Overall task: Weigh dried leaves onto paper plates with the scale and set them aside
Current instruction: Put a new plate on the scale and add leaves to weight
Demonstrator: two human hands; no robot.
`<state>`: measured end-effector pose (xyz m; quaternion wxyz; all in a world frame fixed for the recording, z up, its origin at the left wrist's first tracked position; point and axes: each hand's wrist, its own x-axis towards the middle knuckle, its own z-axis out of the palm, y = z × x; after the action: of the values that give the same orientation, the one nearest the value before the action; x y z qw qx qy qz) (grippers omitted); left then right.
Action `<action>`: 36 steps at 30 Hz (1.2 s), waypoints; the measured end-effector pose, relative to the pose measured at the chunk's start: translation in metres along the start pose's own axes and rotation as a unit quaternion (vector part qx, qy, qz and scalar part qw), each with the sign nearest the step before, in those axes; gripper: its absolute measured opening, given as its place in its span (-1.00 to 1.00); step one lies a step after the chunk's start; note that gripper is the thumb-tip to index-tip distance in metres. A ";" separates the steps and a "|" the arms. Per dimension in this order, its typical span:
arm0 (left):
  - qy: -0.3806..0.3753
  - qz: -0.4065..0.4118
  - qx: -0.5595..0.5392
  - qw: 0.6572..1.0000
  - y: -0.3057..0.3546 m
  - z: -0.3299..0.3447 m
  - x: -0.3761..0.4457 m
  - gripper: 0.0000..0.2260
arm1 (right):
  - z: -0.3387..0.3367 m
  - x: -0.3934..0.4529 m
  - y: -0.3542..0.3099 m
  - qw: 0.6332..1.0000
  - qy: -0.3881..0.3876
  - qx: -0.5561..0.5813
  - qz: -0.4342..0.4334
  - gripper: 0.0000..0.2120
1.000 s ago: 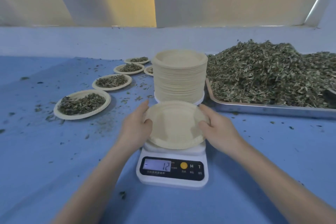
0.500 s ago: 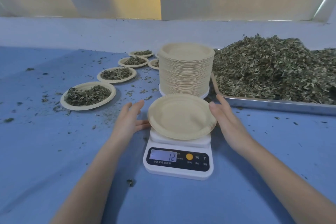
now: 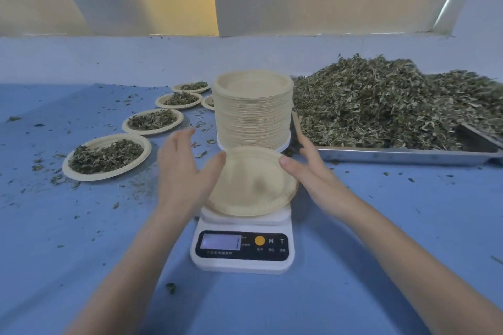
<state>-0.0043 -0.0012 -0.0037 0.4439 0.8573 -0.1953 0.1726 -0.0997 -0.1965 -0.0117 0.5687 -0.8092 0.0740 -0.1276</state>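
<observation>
An empty paper plate (image 3: 251,185) lies on the white digital scale (image 3: 242,250) in the middle of the blue table. My left hand (image 3: 182,168) hovers at the plate's left rim, fingers straight and spread, holding nothing. On the plate's right side my right hand (image 3: 310,171) is held out flat, thumb near the rim, also empty. Just behind the scale stands a tall stack of paper plates (image 3: 253,111). A big heap of dried leaves (image 3: 381,106) fills a metal tray (image 3: 408,156) at the right.
Several filled paper plates run in a row at the left, the nearest one (image 3: 106,156) beside my left hand, another (image 3: 152,121) behind it. Leaf crumbs litter the blue table (image 3: 81,239). A pale wall edge closes the far side.
Both hands have let go of the plate on the scale and lifted off it with fingers straightened. The scale's display no longer shows a readable number.
</observation>
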 end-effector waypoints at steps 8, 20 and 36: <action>-0.110 0.100 -0.010 0.989 0.077 0.047 0.021 -0.51 | -0.028 -0.003 0.000 0.993 -0.078 -0.082 0.019 0.22; -0.102 0.057 -0.059 0.991 0.052 0.037 0.013 -0.56 | -0.010 -0.021 0.017 0.962 -0.146 -0.227 0.041 0.32; -0.194 0.170 -0.009 0.966 0.098 0.076 0.035 -0.60 | -0.066 0.007 -0.006 0.995 -0.080 -0.032 0.055 0.28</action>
<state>-0.0126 -0.1231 0.0394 0.3692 0.8247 -0.4220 0.0741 -0.1120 -0.2561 0.0160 0.5528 -0.8292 0.0771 -0.0286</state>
